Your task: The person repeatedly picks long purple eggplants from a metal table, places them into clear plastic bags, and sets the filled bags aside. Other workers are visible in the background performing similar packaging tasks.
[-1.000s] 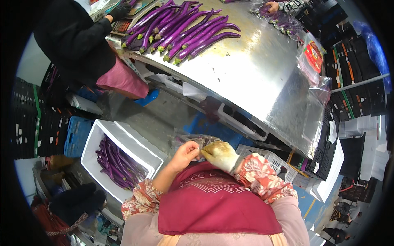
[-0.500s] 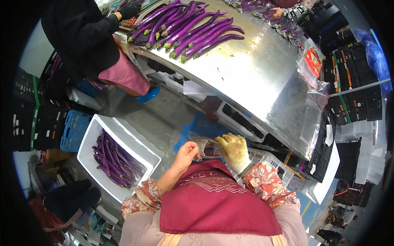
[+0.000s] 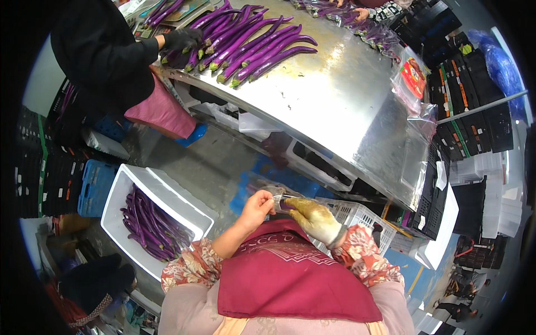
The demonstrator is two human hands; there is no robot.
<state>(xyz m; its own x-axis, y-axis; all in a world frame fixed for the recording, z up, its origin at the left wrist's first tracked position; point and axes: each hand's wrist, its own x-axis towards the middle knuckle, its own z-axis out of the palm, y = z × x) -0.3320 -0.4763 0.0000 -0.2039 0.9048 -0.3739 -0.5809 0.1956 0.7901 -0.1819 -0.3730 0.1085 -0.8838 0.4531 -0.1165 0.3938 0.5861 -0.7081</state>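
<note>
In front of my apron, a clear plastic bag [image 3: 268, 185] with something purple inside, apparently eggplant, is stretched between my hands. Its edge is pinched in the fingertips of my bare left hand [image 3: 258, 206]. My right hand [image 3: 317, 219], in a stained yellow-white work glove, closes on the bag's other side; its fingers partly hide the contents. To the left, loose long purple eggplants [image 3: 151, 223] lie in a white bin [image 3: 110, 212]. A row of long eggplants [image 3: 254, 50] rests on the metal table [image 3: 329, 103] ahead.
A white slatted crate [image 3: 352, 218] stands just right of my gloved hand, beside the table edge. Across the table's left end, a person in black [image 3: 100, 50] touches the eggplants with a gloved hand. Bagged eggplants [image 3: 357, 28] line the far edge. Black crates [image 3: 466, 111] are stacked at right.
My gloved hand has turned and dropped slightly, its fingers now pointing toward my left hand. The co-worker's gloved hand has moved right onto the table's eggplants. The whole view has shifted a little.
</note>
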